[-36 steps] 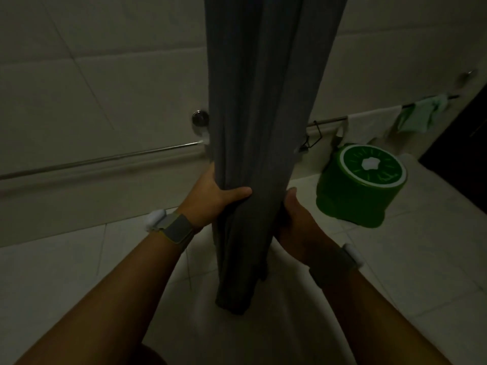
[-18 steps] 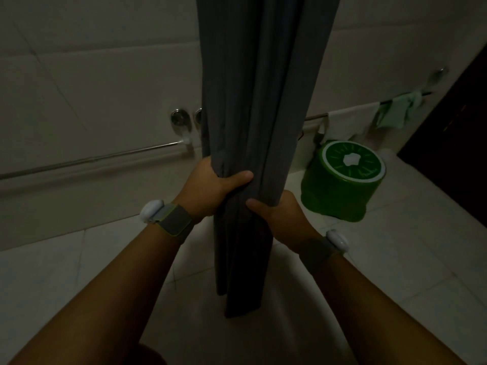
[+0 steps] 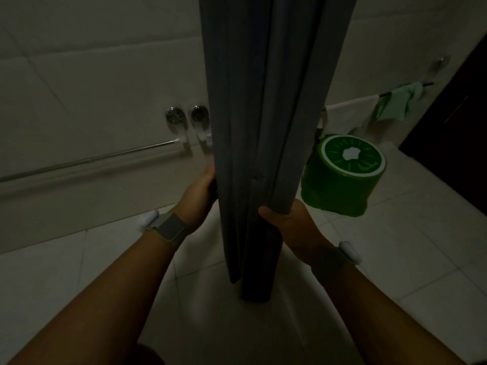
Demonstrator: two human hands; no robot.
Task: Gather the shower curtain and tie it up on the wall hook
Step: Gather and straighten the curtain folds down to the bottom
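There's your shower curtain (image 3: pixel 266 143), dark grey, bunched into long upright folds, hanging straight down in front of the tiled wall (image 3: pixel 92 83) with its hem just above the floor (image 3: pixel 395 259). It looks soft and light, likely to slide and fan out, so take it around the whole bundle, not one pleat. Your left hand (image 3: pixel 196 197) is wrapped round the left edge, fingers hidden behind the cloth; your right hand (image 3: pixel 287 222) grips lower, thumb across the front. Two chrome wall fittings (image 3: pixel 185 118) sit just left, a green bucket (image 3: pixel 342 177) to the right
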